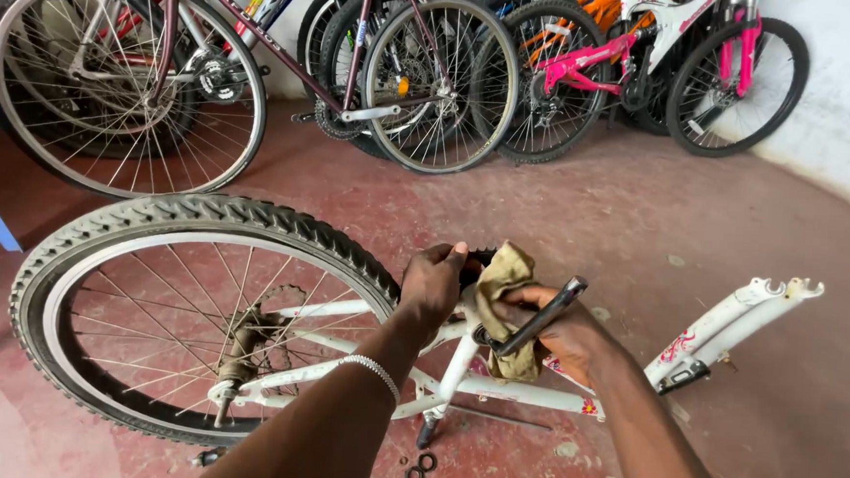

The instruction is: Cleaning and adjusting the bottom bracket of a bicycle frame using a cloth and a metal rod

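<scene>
Here, in the head view, a white bicycle frame lies on its side on the red floor across the lower middle of the frame, its rear wheel at lower left. The left hand, near centre, closes its fingers on the dark part at the crank area. The right hand, just right of centre, wraps its fingers around a dirty yellowish rag and a black crank arm together. The step looks like wiping the crank and bottom bracket; steady support from the left hand seems needed. Small black rings lie on the floor at bottom centre. Parked bicycles line the top.
</scene>
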